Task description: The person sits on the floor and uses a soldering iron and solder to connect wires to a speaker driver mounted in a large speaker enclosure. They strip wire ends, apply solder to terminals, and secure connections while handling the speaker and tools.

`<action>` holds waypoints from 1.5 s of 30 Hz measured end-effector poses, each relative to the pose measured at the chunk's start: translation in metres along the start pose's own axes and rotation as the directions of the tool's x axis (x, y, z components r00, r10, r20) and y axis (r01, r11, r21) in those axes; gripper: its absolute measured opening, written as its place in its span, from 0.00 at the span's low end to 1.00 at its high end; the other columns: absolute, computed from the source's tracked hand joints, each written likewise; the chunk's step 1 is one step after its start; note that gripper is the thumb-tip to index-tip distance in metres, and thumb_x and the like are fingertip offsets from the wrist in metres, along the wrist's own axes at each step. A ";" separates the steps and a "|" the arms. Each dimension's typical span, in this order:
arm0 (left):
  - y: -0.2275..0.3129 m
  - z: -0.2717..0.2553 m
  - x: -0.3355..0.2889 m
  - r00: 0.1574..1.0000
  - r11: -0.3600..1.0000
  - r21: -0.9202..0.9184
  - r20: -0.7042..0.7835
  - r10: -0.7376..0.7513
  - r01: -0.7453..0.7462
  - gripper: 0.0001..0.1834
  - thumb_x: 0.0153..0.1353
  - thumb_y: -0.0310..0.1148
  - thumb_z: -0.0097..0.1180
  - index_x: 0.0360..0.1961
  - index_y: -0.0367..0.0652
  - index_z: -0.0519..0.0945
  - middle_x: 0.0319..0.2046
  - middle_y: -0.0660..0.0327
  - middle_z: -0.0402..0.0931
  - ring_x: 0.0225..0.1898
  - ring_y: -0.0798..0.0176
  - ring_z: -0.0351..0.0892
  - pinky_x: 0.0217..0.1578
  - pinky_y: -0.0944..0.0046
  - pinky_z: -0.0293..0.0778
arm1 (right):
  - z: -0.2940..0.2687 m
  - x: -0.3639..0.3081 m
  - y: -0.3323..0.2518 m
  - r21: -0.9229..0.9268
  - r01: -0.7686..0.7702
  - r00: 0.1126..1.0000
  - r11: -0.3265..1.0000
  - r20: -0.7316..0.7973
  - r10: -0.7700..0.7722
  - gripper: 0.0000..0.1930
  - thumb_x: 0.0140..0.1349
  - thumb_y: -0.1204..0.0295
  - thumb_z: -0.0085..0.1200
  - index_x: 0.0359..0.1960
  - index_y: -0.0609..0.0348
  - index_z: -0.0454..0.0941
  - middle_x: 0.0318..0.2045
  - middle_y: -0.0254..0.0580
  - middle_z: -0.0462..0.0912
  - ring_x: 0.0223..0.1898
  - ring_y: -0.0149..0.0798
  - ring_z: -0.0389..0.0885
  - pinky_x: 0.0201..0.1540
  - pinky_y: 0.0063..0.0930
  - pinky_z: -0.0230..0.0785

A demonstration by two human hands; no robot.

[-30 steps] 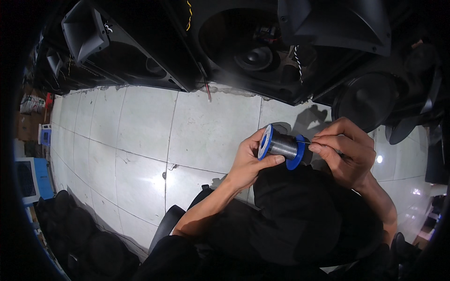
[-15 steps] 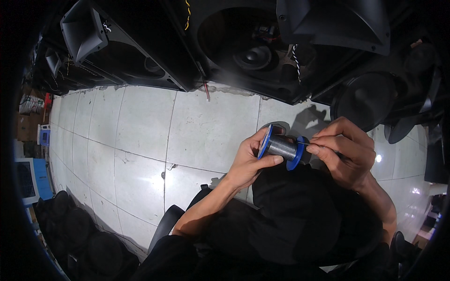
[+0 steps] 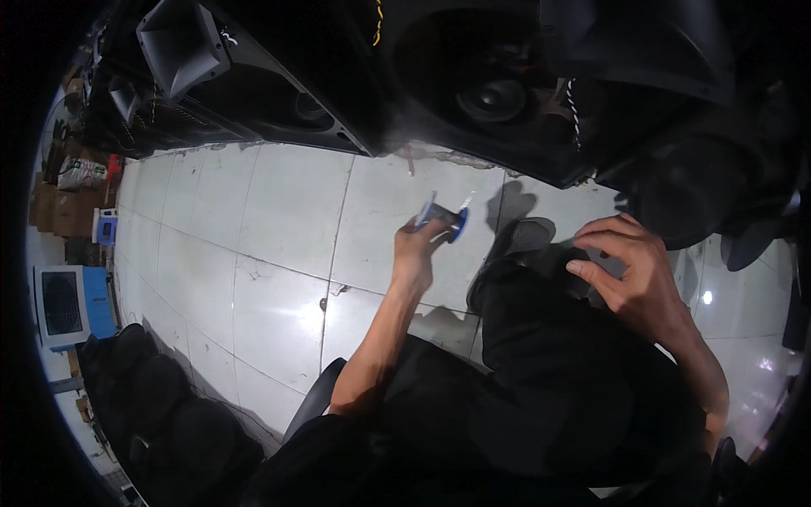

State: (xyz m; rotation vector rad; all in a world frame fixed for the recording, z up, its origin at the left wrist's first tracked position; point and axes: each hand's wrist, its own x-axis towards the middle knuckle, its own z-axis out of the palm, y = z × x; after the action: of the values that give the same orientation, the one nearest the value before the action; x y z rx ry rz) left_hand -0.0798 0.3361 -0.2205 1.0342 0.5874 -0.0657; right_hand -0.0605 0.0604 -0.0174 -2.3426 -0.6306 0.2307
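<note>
My left hand (image 3: pixel 416 258) grips a blue-flanged spool of solder wire (image 3: pixel 442 220) and holds it over the tiled floor, left of my shoe (image 3: pixel 532 232). The spool is smeared by motion. A thin bright strand (image 3: pixel 469 199) sticks up beside its right flange. Over my dark-clothed leg, my right hand (image 3: pixel 629 275) has its fingers curved, with a gap between thumb and forefinger. Nothing shows between those fingertips.
Black speaker cabinets line the far side, one with a round speaker cone (image 3: pixel 492 100) and another with a grey horn (image 3: pixel 183 49). A large dark round speaker (image 3: pixel 688 190) stands beyond my right hand. At the left are a blue-and-white box (image 3: pixel 72 306) and black round parts (image 3: pixel 160 397).
My left hand has carried the solder spool left and away from my right hand. The right thumb and forefinger, earlier pinching the wire's end, have parted. The whole view has shifted slightly.
</note>
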 end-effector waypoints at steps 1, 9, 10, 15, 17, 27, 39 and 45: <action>-0.012 -0.023 0.020 0.998 1.000 0.011 -0.058 -0.009 0.009 0.09 0.59 0.27 0.59 0.39 0.32 0.79 0.37 0.54 0.82 0.40 0.60 0.81 0.48 0.57 0.75 | 0.000 0.000 -0.001 0.007 0.005 1.000 1.000 0.013 -0.005 0.13 0.56 0.71 0.64 0.36 0.70 0.83 0.40 0.52 0.84 0.42 0.50 0.82 0.50 0.38 0.71; -0.028 -0.164 0.124 0.997 0.951 0.308 -0.080 0.014 0.011 0.15 0.61 0.42 0.55 0.41 0.45 0.83 0.39 0.61 0.82 0.46 0.60 0.80 0.49 0.58 0.70 | 0.004 0.004 -0.001 0.047 -0.025 0.998 0.999 0.058 0.022 0.11 0.56 0.72 0.64 0.36 0.70 0.83 0.37 0.53 0.84 0.41 0.49 0.83 0.50 0.39 0.72; -0.025 -0.177 0.133 0.996 0.942 0.334 -0.082 0.024 0.005 0.15 0.61 0.44 0.55 0.42 0.46 0.83 0.40 0.61 0.82 0.46 0.60 0.80 0.50 0.58 0.70 | 0.004 0.005 0.000 0.056 -0.032 0.998 0.998 0.064 0.029 0.11 0.57 0.73 0.64 0.36 0.70 0.83 0.38 0.53 0.84 0.41 0.49 0.84 0.50 0.39 0.72; -0.015 -0.247 0.178 0.995 0.921 0.383 0.090 0.036 -0.068 0.19 0.61 0.45 0.57 0.48 0.44 0.79 0.45 0.60 0.80 0.47 0.61 0.79 0.53 0.56 0.70 | 0.000 0.004 0.000 0.008 -0.051 0.995 0.999 0.090 0.050 0.12 0.59 0.71 0.62 0.37 0.70 0.83 0.40 0.52 0.84 0.44 0.49 0.82 0.52 0.41 0.71; -0.012 -0.270 0.192 0.993 0.898 0.438 0.116 -0.020 -0.033 0.23 0.60 0.47 0.58 0.51 0.42 0.77 0.47 0.59 0.79 0.48 0.60 0.79 0.54 0.54 0.70 | 0.002 0.005 0.008 -0.001 -0.033 0.995 0.999 0.095 0.033 0.11 0.59 0.71 0.63 0.37 0.69 0.84 0.40 0.52 0.84 0.45 0.48 0.82 0.53 0.42 0.72; 0.035 -0.249 0.190 0.951 0.776 0.577 -0.294 -0.092 0.253 0.25 0.60 0.53 0.60 0.46 0.42 0.80 0.44 0.58 0.81 0.49 0.59 0.78 0.52 0.49 0.69 | -0.010 0.013 0.016 0.031 -0.053 0.981 0.998 0.188 0.047 0.09 0.57 0.77 0.60 0.39 0.68 0.82 0.41 0.51 0.83 0.45 0.48 0.82 0.51 0.40 0.73; 0.021 -0.259 0.204 0.894 0.678 0.715 -0.403 0.197 0.173 0.17 0.49 0.46 0.68 0.25 0.45 0.77 0.27 0.61 0.80 0.31 0.62 0.80 0.31 0.57 0.74 | -0.023 0.018 0.027 0.060 -0.113 0.973 0.992 0.208 0.099 0.10 0.59 0.74 0.58 0.39 0.70 0.82 0.39 0.54 0.83 0.41 0.51 0.83 0.49 0.43 0.73; 0.015 -0.235 0.208 0.899 0.659 0.745 -0.352 0.260 0.101 0.22 0.48 0.39 0.75 0.17 0.43 0.70 0.15 0.63 0.69 0.17 0.71 0.64 0.16 0.64 0.58 | -0.022 0.012 0.031 0.031 -0.174 0.951 0.984 0.265 0.160 0.14 0.63 0.67 0.58 0.41 0.69 0.83 0.41 0.55 0.83 0.43 0.50 0.83 0.49 0.41 0.72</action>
State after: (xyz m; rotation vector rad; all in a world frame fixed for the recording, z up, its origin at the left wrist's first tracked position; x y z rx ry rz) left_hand 0.0001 0.5827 -0.3972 1.9322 0.9595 0.0088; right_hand -0.0309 0.0336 -0.0212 -2.3334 -0.5416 0.6349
